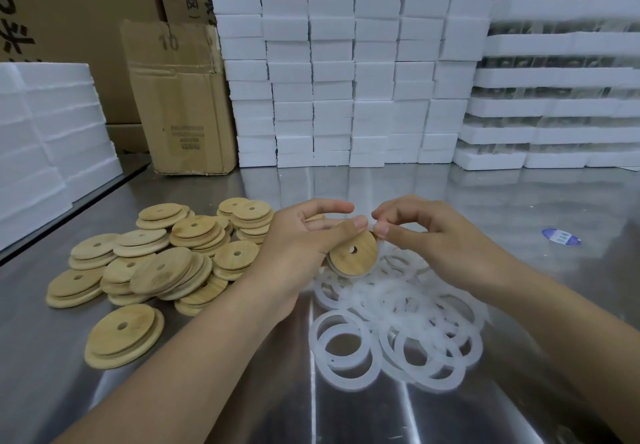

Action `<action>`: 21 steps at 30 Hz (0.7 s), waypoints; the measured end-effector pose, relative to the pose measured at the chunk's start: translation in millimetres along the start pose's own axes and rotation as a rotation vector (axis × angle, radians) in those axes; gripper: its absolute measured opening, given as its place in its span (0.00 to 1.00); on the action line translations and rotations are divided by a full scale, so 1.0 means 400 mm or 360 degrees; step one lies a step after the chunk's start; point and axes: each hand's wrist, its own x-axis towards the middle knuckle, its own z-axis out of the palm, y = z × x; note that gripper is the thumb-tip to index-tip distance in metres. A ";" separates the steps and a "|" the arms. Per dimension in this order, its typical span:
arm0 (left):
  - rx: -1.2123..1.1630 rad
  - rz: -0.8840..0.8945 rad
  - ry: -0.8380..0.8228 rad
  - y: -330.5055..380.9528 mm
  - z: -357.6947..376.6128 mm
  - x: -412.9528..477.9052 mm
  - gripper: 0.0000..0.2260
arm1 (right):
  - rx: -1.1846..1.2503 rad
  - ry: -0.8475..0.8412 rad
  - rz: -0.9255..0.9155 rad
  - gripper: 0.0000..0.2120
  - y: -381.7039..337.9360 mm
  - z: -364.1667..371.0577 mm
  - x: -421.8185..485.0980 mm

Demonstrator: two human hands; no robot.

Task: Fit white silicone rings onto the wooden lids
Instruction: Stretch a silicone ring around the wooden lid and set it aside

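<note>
Two bare hands meet just above a shiny steel table (242,391), seen from the head camera looking down. The left hand (301,242) grips one wooden lid (353,258). Its thumb presses on the lid's upper face near the far rim and its fingers curl behind. The lid is tilted, with its flat face and small round hole turned toward the camera. The right hand (426,239) pinches a white silicone ring (372,225) between thumb and forefinger at the lid's top edge, its other fingers curled over. A thin white strip also shows along the lid's lower left rim. How far round the ring is seated cannot be told.

Directly below the hands lies a loose heap of rings (398,322), overlapping one another on the steel. To the left a spread pile of lids (166,263) rests on the table, many stacked in twos and threes. A separate pair of lids (124,336) lies nearer the camera, apart from the pile.

Behind, a wall of white foam blocks (346,62) rises at the back of the table, with foam trays (554,107) stacked to the right and more foam slabs (45,132) at the left. A worn cardboard box (180,97) stands between the left slabs and the blocks. A small blue and white sticker (561,237) lies on the steel to the right of the right hand.
</note>
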 end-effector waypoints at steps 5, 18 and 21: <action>-0.0107 -0.0076 0.0088 -0.007 -0.006 0.005 0.12 | 0.0069 0.0023 0.0124 0.09 0.002 0.006 -0.006; -0.0245 -0.0028 0.0152 -0.015 0.016 -0.003 0.08 | 0.0061 -0.0107 0.0071 0.13 0.015 0.016 -0.009; -0.0116 -0.0037 0.0239 -0.023 0.016 -0.003 0.05 | 0.0090 0.0212 0.0178 0.10 0.034 -0.023 0.010</action>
